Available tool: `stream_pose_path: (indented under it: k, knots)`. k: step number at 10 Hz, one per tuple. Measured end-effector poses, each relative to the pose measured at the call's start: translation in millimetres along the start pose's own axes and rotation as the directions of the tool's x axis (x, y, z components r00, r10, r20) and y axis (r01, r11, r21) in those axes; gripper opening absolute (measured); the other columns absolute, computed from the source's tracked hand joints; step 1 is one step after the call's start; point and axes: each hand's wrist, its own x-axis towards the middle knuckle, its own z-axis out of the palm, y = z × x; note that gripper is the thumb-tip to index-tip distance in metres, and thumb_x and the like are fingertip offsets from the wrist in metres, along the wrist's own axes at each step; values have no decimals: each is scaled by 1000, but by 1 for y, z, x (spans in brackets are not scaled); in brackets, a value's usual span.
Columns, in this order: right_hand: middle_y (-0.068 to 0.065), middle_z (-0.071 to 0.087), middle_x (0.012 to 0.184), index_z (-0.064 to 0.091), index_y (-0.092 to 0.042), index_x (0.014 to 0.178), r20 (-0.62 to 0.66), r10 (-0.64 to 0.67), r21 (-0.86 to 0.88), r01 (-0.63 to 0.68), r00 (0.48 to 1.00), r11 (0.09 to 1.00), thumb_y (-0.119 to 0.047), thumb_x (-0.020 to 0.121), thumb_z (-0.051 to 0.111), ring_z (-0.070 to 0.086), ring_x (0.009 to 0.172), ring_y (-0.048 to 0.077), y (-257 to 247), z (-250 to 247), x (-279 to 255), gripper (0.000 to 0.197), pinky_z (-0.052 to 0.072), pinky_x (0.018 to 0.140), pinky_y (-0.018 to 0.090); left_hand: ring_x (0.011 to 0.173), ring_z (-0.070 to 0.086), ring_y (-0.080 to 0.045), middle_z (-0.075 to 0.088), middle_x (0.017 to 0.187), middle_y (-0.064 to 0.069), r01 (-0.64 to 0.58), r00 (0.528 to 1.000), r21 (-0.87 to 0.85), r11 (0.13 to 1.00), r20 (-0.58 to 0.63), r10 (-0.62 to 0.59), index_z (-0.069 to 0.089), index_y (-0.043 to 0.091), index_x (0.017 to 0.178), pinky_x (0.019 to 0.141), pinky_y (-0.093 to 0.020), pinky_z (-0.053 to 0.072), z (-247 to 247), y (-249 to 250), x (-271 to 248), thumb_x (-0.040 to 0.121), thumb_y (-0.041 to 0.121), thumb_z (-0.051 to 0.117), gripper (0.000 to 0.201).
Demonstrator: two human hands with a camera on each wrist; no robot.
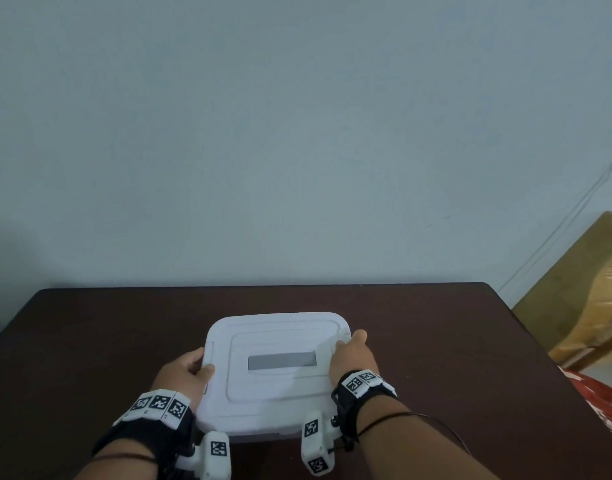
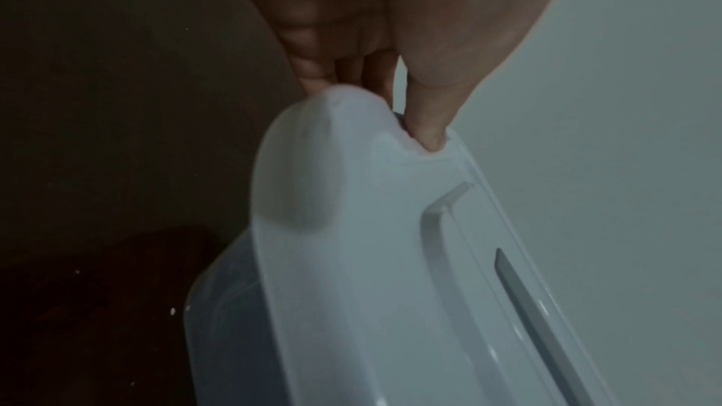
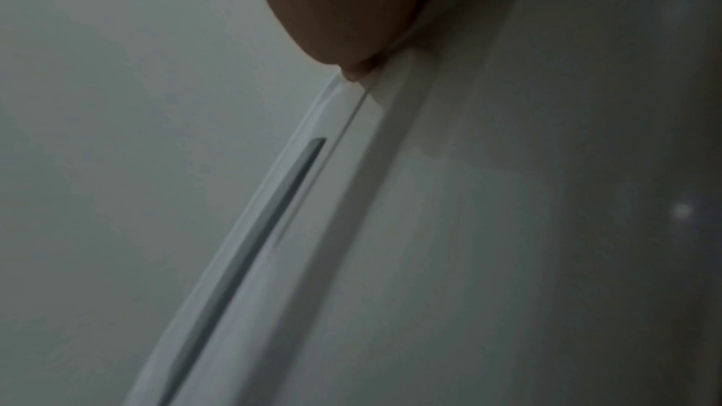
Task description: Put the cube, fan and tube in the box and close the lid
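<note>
1 white rounded plastic box with 1 lid sits on the dark brown table; 2 hands flank it: left hand pinches the lid's edge, right hand presses flat, fingers together.

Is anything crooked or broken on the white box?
Nothing looks broken or spilled. The white lid lies flat over the box on the dark table. The left hand grips the lid's left edge, and the right hand presses on its right edge.
</note>
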Motion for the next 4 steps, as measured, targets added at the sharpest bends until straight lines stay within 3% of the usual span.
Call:
stream_pose_path:
  k: [1,2,3,4]
  knots:
    - [10,59,106,38,-11,120,-9,15,26,-15,1000,1000,-29,101,38,60,91,30,-1,-6,0,27,49,78,39,99,63,-22,67,128,-4,28,1000,4,1000,6,-28,55,19,140,92,-34,47,-2,2,-1,94,22,61,46]
    - [13,54,133,42,-10,129,-82,-1,11,2,997,1000,-31,99,40,55,118,35,-4,-17,0,37,47,89,43,115,62,-25,62,137,-5,40,999,24,999,14,-40,50,18,143,99,-38,46,-6,5,-2,95,22,59,50]
    - [13,53,137,46,-10,130,-113,-83,41,88,990,995,-31,99,44,53,122,35,-16,-35,2,38,46,95,42,120,61,-26,62,137,-5,27,999,48,998,-23,-26,50,16,143,102,-39,46,-10,6,-2,94,22,58,49]
    - [10,60,129,54,-10,125,-165,-214,175,242,963,955,-29,100,47,58,113,29,-34,-63,-2,32,42,86,31,124,57,-26,60,138,-5,31,995,77,997,-96,-24,54,17,138,102,-40,43,-14,7,-5,97,21,53,42]
